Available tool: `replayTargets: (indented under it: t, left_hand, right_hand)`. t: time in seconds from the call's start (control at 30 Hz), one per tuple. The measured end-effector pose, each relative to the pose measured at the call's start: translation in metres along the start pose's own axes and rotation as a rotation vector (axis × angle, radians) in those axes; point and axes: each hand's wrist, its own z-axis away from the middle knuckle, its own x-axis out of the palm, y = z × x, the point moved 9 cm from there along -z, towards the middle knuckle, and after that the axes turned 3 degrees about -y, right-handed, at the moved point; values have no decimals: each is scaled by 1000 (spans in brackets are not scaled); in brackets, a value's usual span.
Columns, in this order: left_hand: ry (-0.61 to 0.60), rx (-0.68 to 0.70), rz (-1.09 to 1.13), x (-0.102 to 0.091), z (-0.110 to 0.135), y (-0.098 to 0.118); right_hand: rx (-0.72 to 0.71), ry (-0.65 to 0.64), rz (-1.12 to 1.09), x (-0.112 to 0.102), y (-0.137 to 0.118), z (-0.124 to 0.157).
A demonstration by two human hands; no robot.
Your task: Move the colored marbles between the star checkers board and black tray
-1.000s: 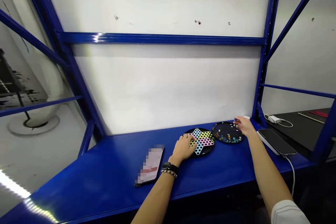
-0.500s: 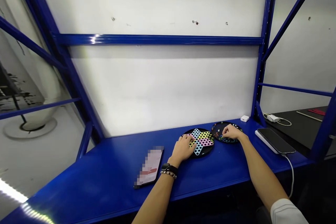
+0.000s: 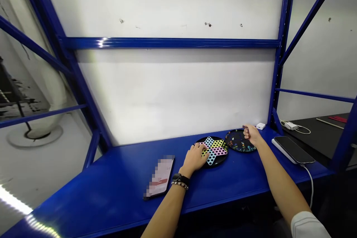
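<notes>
A round black board with a coloured star of holes (image 3: 215, 149) lies on the blue shelf (image 3: 117, 182). My left hand (image 3: 195, 158) rests on the board's left edge with its fingers curled over it. Just right of the board sits a round black tray (image 3: 237, 142) with several small coloured marbles in it. Over the tray's far right side my right hand (image 3: 251, 134) is raised, its fingers pinched on a small dark marble (image 3: 243, 126).
A phone (image 3: 159, 177) lies face up on the shelf left of my left arm. A second phone on a white charger (image 3: 293, 150) with a cable lies at the right. A small white box (image 3: 260, 126) sits by the blue upright.
Half a second ago my right hand was down in the marble tray. It has since lifted and moved right with a marble pinched in its fingers. My left hand has stayed on the star board.
</notes>
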Motion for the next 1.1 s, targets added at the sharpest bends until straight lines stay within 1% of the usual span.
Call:
replayTargets:
  t: [0.13, 0.27, 0.3, 0.37, 0.43, 0.47, 0.53, 0.63, 0.7, 0.77, 0.83, 0.9, 0.97, 1.0, 1.03, 1.1]
  left_hand:
    - [-4, -1, -5, -1, 1, 1]
    - [-11, -2, -3, 0, 0, 1]
    - [-14, -3, -4, 0, 0, 1]
    - [-20, -5, -5, 0, 0, 1]
    - [-15, -4, -5, -1, 1, 2]
    - [-13, -3, -4, -1, 1, 2]
    - [-12, -3, -4, -1, 1, 2]
    - [-12, -4, -13, -1, 0, 1]
    - [-9, -6, -21, 0, 0, 1]
    - [-8, -7, -23, 0, 0, 0]
    - [-12, -7, -20, 0, 0, 0]
    - [-18, -7, -14, 0, 0, 1]
    - [-21, -9, -7, 0, 0, 1]
    - [-22, -11, -5, 0, 0, 1]
    - [-21, -11, -4, -1, 1, 2]
    - [-18, -8, -5, -1, 1, 2]
  right_hand:
    - [39, 22, 69, -5, 1, -2]
    - [57, 70, 224, -4, 15, -1]
    - [54, 66, 307, -1, 17, -1]
    - [41, 16, 591, 9, 20, 1]
    - [26, -66, 913, 20, 23, 3]
    - [24, -106, 1029, 25, 25, 4]
    - [32, -163, 1124, 30, 30, 6]
    - [42, -200, 1161, 34, 35, 6]
    - [24, -194, 1122, 35, 34, 6]
    - [-13, -152, 961, 33, 26, 5]
    - [-15, -92, 648, 27, 17, 4]
    - [30, -51, 270, 20, 13, 3]
    - [94, -49, -17, 18, 13, 3]
    - [115, -51, -95, 18, 13, 3]
    - [127, -56, -126, 18, 14, 4]
    - [123, -77, -55, 21, 15, 5]
